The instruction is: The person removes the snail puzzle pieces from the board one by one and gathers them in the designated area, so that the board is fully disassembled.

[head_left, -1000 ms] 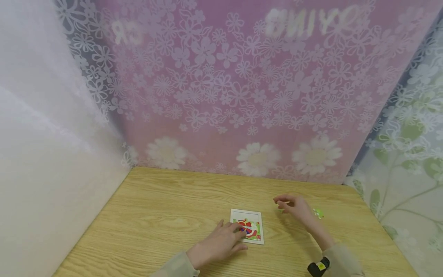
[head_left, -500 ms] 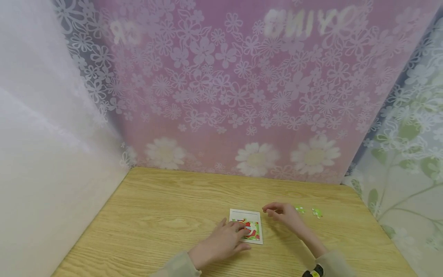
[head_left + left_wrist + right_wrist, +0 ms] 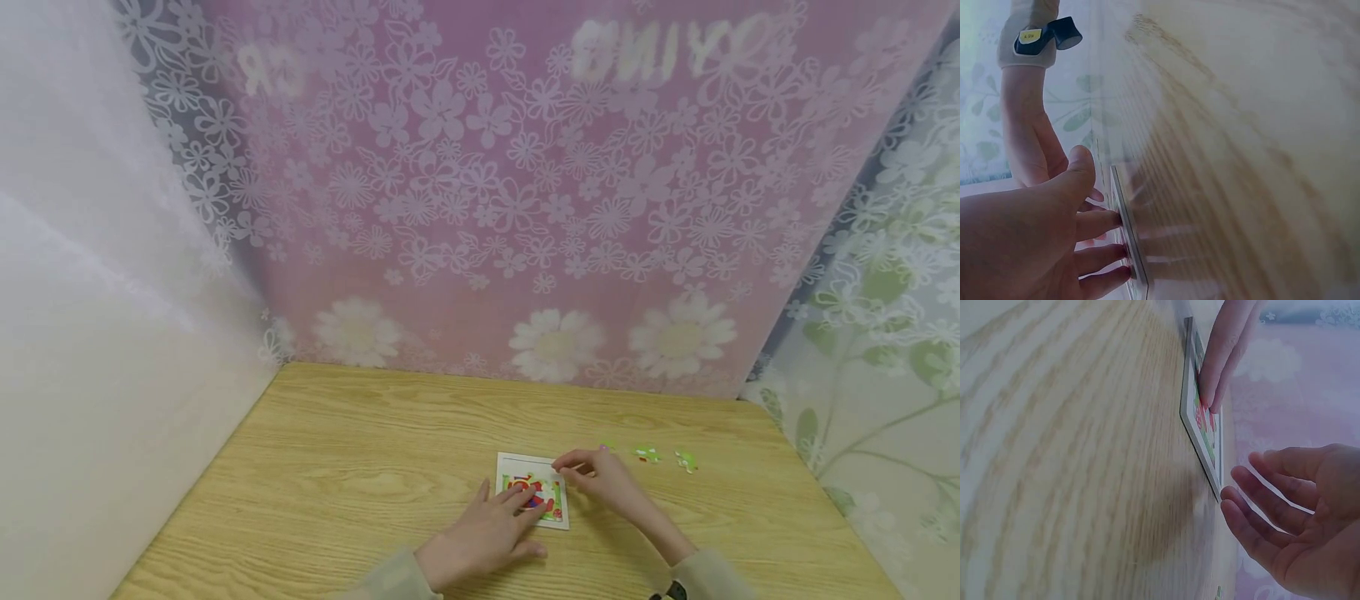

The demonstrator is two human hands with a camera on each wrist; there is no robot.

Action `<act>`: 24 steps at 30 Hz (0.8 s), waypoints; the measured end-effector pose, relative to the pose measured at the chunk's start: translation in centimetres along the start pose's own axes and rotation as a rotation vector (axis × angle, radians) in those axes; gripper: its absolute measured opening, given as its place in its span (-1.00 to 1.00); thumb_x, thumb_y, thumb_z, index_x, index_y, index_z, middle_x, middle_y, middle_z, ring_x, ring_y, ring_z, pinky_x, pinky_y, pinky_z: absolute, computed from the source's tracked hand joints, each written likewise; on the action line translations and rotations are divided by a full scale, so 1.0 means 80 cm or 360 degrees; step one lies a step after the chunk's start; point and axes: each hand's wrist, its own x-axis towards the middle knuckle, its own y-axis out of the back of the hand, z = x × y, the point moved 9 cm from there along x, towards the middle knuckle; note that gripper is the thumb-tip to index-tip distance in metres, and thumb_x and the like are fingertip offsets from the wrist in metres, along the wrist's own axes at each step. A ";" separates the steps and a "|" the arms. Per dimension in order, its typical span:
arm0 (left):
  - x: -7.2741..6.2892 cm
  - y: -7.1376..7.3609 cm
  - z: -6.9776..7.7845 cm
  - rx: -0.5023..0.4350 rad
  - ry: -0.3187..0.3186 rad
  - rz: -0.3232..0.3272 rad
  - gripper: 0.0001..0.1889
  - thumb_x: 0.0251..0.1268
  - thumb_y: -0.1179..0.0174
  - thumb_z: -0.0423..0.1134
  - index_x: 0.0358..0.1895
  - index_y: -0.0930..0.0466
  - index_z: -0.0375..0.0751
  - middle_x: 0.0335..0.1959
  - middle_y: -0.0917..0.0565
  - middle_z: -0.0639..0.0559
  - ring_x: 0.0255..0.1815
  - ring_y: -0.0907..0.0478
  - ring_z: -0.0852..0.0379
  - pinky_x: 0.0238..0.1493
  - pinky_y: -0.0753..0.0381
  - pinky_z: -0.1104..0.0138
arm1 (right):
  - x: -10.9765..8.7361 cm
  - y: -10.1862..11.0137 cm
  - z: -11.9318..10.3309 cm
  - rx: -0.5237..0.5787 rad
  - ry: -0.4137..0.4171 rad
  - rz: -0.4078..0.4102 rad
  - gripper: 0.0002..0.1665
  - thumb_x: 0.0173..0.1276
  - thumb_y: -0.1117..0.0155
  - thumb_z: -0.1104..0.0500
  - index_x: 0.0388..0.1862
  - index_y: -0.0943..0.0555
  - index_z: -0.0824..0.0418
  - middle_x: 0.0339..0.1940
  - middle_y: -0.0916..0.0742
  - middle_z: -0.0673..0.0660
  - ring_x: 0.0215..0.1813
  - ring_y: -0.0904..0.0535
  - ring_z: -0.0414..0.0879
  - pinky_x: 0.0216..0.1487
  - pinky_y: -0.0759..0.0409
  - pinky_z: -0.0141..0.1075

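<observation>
A small square jigsaw puzzle in a white frame [image 3: 532,460] lies on the wooden table, its colourful picture partly covered by my left hand [image 3: 487,533]. The fingers of that hand are fairly straight and rest on the puzzle; the left wrist view shows the fingertips at the board's edge [image 3: 1129,231]. My right hand [image 3: 607,483] hovers at the puzzle's upper right corner, fingers loosely bent. In the right wrist view nothing shows between the fingers of the right hand [image 3: 1310,512], and its fingertips are close to the frame's corner [image 3: 1217,490].
Loose green puzzle pieces lie to the right: one [image 3: 606,445] partly behind the right hand, another [image 3: 647,454] beyond it, a third [image 3: 686,461] farthest right. A flowered pink curtain [image 3: 480,250] hangs along the table's [image 3: 360,450] far edge, with pale cloth at both sides.
My right hand has moved left and slightly down, from among the loose pieces to the puzzle's corner, uncovering the pieces behind it. The left hand stays on the puzzle, its fingers shifted slightly.
</observation>
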 end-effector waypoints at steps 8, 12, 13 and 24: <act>-0.002 0.002 0.002 0.0002 -0.0014 0.0017 -0.32 0.47 0.10 0.34 0.51 -0.37 0.10 0.51 -0.39 -0.01 0.50 -0.34 0.02 0.33 -0.38 -0.26 | 0.000 -0.012 -0.002 -0.0054 0.0022 -0.0056 -0.81 0.47 -0.29 0.19 -0.05 -0.74 0.23 -0.09 -0.81 0.15 -0.18 -0.72 0.00 -0.23 -0.67 -0.30; -0.001 0.004 0.003 -0.0018 -0.0019 0.0036 -0.32 0.47 0.09 0.34 0.50 -0.39 0.09 0.49 -0.41 -0.02 0.49 -0.36 0.01 0.31 -0.39 -0.27 | -0.003 -0.015 -0.004 -0.0053 0.0038 -0.0054 -0.81 0.46 -0.31 0.19 -0.06 -0.74 0.25 -0.13 -0.81 0.14 -0.20 -0.71 -0.01 -0.23 -0.66 -0.32; -0.001 0.004 0.003 -0.0025 -0.0021 0.0040 -0.32 0.47 0.09 0.34 0.50 -0.39 0.09 0.49 -0.41 -0.03 0.49 -0.36 0.01 0.31 -0.39 -0.27 | -0.003 -0.016 -0.004 -0.0052 0.0039 -0.0056 -0.81 0.46 -0.31 0.20 -0.06 -0.73 0.25 -0.13 -0.81 0.14 -0.20 -0.71 -0.01 -0.23 -0.66 -0.32; 0.001 0.005 0.002 -0.0048 0.0001 0.0043 -0.32 0.44 0.07 0.35 0.47 -0.43 0.09 0.48 -0.43 -0.02 0.48 -0.37 0.00 0.30 -0.38 -0.29 | 0.003 -0.019 -0.007 -0.0067 0.0085 -0.0077 -0.77 0.34 -0.36 0.35 -0.03 -0.70 0.27 -0.21 -0.78 0.10 -0.23 -0.68 -0.09 -0.21 -0.63 -0.35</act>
